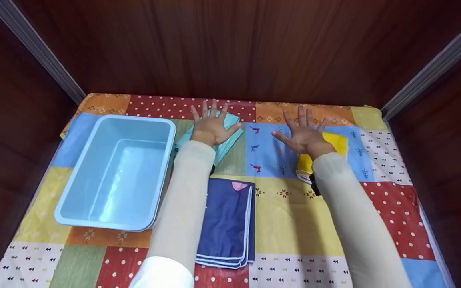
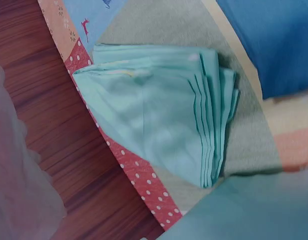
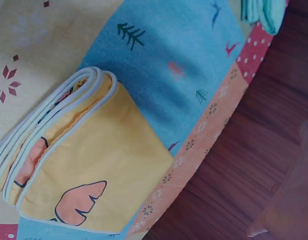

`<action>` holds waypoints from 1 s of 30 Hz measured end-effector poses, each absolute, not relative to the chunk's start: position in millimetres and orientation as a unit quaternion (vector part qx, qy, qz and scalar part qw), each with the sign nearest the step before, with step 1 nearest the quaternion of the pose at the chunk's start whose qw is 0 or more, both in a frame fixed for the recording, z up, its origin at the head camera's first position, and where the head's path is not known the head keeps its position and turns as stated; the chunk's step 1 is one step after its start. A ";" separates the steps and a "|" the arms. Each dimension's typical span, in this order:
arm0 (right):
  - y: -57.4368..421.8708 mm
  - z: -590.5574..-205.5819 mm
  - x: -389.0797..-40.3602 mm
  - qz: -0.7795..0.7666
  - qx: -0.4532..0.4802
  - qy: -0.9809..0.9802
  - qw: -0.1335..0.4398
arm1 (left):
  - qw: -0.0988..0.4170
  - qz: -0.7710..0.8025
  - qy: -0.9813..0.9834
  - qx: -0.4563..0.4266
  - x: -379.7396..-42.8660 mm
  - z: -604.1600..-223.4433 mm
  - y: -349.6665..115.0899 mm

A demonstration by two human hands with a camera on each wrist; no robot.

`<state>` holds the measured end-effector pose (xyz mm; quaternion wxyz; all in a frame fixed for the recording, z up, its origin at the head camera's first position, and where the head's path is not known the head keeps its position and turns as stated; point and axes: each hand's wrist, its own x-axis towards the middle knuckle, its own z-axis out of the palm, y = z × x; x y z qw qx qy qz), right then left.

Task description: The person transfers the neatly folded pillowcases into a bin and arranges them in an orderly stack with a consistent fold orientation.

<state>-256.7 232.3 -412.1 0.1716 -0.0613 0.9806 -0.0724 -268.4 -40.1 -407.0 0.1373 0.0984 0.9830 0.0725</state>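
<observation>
My left hand is spread flat with fingers apart, above a folded mint-green cloth. In the head view the hand overlaps that cloth and hides part of it. My right hand, fingers also spread, is held over the folded yellow cloth, which has white piping and pink printed shapes. Nothing is held in either hand. A folded navy cloth with white edging lies nearer to me, partly behind my left forearm.
A light blue plastic basin stands at the left, its inside bare. A patchwork-patterned cloth covers the table. Dark wooden panels rise at the back and both sides.
</observation>
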 end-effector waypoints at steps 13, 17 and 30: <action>242.7 -411.2 -248.5 -0.059 -0.097 0.981 0.157 | 0.161 0.085 0.975 0.125 -264.5 -399.0 -58.2; 245.2 -410.5 -244.8 -0.050 -0.107 0.981 0.157 | 0.168 0.087 0.973 0.133 -260.8 -396.9 -61.2; 248.0 -408.0 -226.0 -0.041 -0.159 0.974 0.154 | 0.193 0.099 0.963 0.162 -242.1 -392.5 -71.2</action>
